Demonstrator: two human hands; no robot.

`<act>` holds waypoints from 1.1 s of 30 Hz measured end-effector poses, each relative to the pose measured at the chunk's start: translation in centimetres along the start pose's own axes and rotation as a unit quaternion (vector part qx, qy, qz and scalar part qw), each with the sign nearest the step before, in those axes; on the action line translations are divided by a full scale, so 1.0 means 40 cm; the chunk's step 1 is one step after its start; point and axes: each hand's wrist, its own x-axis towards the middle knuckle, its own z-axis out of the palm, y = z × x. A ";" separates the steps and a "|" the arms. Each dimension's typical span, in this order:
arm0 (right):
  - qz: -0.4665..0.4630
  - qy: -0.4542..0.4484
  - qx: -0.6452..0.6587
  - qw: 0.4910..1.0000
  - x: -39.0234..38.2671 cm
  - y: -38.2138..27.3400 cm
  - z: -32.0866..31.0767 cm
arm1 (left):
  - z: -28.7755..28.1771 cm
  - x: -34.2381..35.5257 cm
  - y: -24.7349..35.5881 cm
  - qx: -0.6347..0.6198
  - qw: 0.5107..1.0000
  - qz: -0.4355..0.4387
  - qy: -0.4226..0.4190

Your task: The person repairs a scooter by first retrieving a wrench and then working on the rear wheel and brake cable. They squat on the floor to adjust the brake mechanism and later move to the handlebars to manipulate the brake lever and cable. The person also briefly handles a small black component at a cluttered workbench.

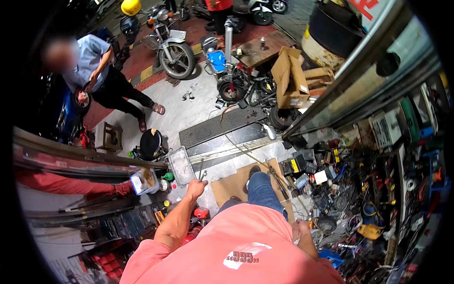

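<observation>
My left hand (pixel 195 189) is closed round a slim grey metal hand tool (pixel 202 169), whose shaft sticks up past my fingers. The tool's exact kind is too small to make out. Just beyond it lies a shallow grey metal tray (pixel 181 166) on the floor. My right hand (pixel 300 229) hangs low by my right side, close to the hem of my shirt. Its fingers are blurred and partly turned away, so their grip is unclear. Beneath my feet is a flat sheet of brown cardboard (pixel 227 189), and a long thin hose (pixel 235 145) runs across the doorway toward it.
Tools, boxes and loose parts crowd the right side (pixel 340 203). Past the metal threshold (pixel 227 152) are a dark ramp mat (pixel 215 127), a motorcycle (pixel 175 57) and a cardboard box (pixel 289 78). Another person (pixel 94 66) stands at left, near a wooden stool (pixel 111 137) and a black basin (pixel 151 143).
</observation>
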 end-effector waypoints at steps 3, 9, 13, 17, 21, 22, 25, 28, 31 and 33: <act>-0.121 0.084 -0.021 0.989 -0.045 -0.298 0.114 | -0.022 0.015 0.018 -0.254 0.953 -0.147 -0.075; -0.149 0.072 -0.119 0.979 0.064 -0.765 0.357 | -0.027 0.071 -0.009 -0.232 0.915 -0.299 -0.138; -0.138 0.018 -0.194 0.971 0.121 -0.983 0.630 | -0.016 0.073 -0.164 -0.362 0.854 -0.353 -0.124; -0.215 -0.044 -0.305 0.927 0.114 -1.214 0.923 | -0.027 0.136 -0.217 -0.349 0.873 -0.331 -0.075; -0.241 -0.067 -0.363 0.898 0.036 -1.404 1.198 | -0.101 0.172 -0.169 -0.375 0.838 -0.397 -0.009; -0.248 -0.068 -0.374 0.891 0.026 -1.437 1.258 | -0.098 0.211 -0.208 -0.351 0.858 -0.375 -0.008; -0.271 -0.074 -0.382 0.881 0.073 -1.525 1.382 | -0.126 0.367 -0.302 -0.349 0.864 -0.363 0.002; -0.263 -0.049 -0.380 0.885 0.065 -1.565 1.518 | -0.239 0.511 -0.310 -0.449 0.790 -0.416 0.025; -0.235 -0.031 -0.369 0.899 0.063 -1.600 1.585 | -0.420 0.663 -0.180 -0.438 0.792 -0.426 0.002; -0.243 -0.034 -0.403 0.882 0.074 -1.617 1.673 | -0.521 0.776 -0.207 -0.425 0.816 -0.392 0.013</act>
